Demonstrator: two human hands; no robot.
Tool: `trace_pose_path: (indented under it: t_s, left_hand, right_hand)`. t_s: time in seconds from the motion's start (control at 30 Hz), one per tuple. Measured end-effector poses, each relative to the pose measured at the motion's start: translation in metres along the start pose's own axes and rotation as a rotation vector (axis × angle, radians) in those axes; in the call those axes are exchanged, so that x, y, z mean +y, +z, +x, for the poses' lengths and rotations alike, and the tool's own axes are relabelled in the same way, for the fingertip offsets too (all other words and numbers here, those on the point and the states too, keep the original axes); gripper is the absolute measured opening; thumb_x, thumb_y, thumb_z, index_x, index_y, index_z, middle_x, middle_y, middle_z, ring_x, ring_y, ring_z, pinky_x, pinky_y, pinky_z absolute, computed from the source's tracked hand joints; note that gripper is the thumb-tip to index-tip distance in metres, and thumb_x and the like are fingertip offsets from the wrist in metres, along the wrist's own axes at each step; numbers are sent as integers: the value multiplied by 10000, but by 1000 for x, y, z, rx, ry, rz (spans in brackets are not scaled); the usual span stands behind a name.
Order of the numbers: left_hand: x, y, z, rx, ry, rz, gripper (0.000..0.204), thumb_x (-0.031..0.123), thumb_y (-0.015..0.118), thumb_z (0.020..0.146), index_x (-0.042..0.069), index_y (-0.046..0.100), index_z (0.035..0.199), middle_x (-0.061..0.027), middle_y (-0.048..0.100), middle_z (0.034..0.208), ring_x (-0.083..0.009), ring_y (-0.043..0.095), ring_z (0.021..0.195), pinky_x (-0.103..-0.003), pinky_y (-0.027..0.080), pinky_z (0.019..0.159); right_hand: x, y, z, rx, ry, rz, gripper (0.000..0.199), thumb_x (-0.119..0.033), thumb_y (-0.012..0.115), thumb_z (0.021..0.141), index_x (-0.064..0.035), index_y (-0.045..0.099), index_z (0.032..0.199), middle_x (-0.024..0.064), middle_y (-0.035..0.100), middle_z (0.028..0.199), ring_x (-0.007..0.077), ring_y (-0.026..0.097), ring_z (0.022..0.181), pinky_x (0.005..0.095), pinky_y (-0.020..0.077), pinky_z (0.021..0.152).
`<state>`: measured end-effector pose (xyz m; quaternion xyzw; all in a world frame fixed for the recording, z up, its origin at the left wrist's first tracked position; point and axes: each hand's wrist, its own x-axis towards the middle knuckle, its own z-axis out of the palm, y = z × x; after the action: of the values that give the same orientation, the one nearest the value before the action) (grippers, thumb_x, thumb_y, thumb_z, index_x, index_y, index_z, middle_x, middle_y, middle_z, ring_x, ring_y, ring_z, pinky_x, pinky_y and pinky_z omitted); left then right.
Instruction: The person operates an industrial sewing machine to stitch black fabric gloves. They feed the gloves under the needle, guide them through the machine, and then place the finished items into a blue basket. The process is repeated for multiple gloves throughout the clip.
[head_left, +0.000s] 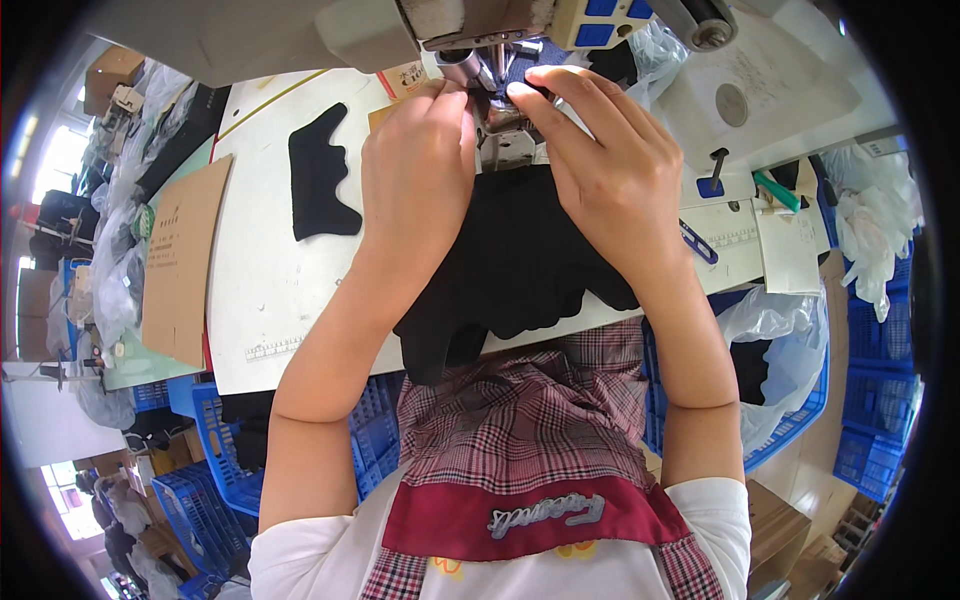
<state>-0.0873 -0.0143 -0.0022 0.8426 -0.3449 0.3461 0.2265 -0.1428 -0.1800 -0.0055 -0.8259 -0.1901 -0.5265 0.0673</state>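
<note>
Under the needle area of a sewing machine, both my hands work close together. My left hand is closed, its fingertips pressed together just left of the presser foot; what they hold, if anything, is hidden. To the right of the needle, my right hand pinches dark navy fabric between thumb and forefinger. A large black fabric piece with a wavy lower edge lies between my forearms and hangs over the table's front edge. Another black cut piece lies flat left of my left hand.
The white table carries a cardboard sheet at its left. Right of my right forearm lie a dark blue-handled tool and a green-handled tool. Blue crates stand below, and a plastic bag sits at the right.
</note>
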Motion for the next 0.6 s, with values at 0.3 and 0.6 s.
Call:
trace_pose_path:
  t_s: [0.3, 0.6]
  left_hand:
    - [-5, 3, 6, -13, -14, -35, 91, 19, 578, 846, -24, 646, 890, -165, 653, 823, -351, 643, 726, -430, 531, 657]
    - [-20, 6, -12, 117, -189, -495, 163, 113, 612, 931, -23, 687, 979, -117, 713, 914, -232, 683, 753, -328, 526, 640]
  right_hand:
    - [2, 5, 2, 40, 31, 41, 202, -30, 691, 739, -9, 655, 937, 32, 645, 981, 209, 674, 876, 322, 557, 711]
    - [-1, 4, 2, 43, 39, 55, 175, -20, 688, 751, 12, 661, 921, 45, 645, 972, 216, 668, 856, 320, 557, 702]
